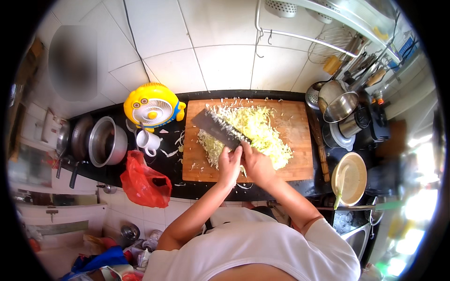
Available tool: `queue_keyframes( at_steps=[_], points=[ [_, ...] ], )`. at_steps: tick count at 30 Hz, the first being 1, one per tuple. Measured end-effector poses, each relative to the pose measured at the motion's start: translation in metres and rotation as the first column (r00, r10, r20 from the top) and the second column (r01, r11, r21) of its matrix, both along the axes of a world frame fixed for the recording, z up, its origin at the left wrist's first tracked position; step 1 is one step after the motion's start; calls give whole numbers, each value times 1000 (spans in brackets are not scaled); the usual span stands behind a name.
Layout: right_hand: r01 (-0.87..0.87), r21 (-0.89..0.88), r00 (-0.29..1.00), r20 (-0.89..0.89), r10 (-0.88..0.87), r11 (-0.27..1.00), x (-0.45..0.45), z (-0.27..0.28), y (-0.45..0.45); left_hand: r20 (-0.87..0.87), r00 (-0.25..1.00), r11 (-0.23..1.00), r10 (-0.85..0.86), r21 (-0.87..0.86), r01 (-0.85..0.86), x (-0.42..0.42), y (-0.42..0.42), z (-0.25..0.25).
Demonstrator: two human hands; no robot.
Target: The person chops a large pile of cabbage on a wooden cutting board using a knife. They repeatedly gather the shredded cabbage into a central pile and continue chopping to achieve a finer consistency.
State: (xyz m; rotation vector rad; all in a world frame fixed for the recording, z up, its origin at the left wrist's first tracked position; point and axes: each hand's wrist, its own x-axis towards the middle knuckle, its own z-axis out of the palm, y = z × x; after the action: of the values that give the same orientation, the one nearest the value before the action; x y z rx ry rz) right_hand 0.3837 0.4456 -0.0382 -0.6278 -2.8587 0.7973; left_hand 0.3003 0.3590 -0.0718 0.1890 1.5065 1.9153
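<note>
A cleaver with a broad dark blade [219, 130] lies slanted over a heap of finely shredded cabbage [262, 126] on a wooden cutting board [299, 140]. Pale shreds cling along the upper edge of the blade. My right hand [259, 165] grips the cleaver at its near end, and the handle is hidden in the grasp. Beside it, my left hand [229, 167] has its thumb and fingertips at the near lower corner of the blade; whether they pinch the steel or only touch it is unclear. More shreds lie left of the blade.
Left of the board stand a yellow toy-shaped fan [152, 105], a white mug [148, 142], a red plastic bag [146, 181] and a metal pot [109, 142]. On the right are a wooden stick [320, 151], a beige plastic basket [349, 179] and a steel saucepan [339, 105]. A tiled wall rises behind.
</note>
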Motion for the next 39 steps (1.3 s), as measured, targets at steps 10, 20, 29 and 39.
queue_keyframes(
  at_steps=[10,20,29,39],
  points=[
    [312,-389,949,84,-304,866,14,-82,14,-120,958,948,-262,-216,232,-51,-132,-25],
    [411,-337,909,74,-411,847,5,-125,42,379,925,698,12,-666,264,-45,-294,-136],
    [432,-383,892,50,-449,816,15,-137,62,624,129,612,771,-670,-420,-63,-286,-212],
    [447,-409,878,30,-478,795,24,-135,70,198,149,247,969,-821,-515,-79,-196,-173]
  ],
)
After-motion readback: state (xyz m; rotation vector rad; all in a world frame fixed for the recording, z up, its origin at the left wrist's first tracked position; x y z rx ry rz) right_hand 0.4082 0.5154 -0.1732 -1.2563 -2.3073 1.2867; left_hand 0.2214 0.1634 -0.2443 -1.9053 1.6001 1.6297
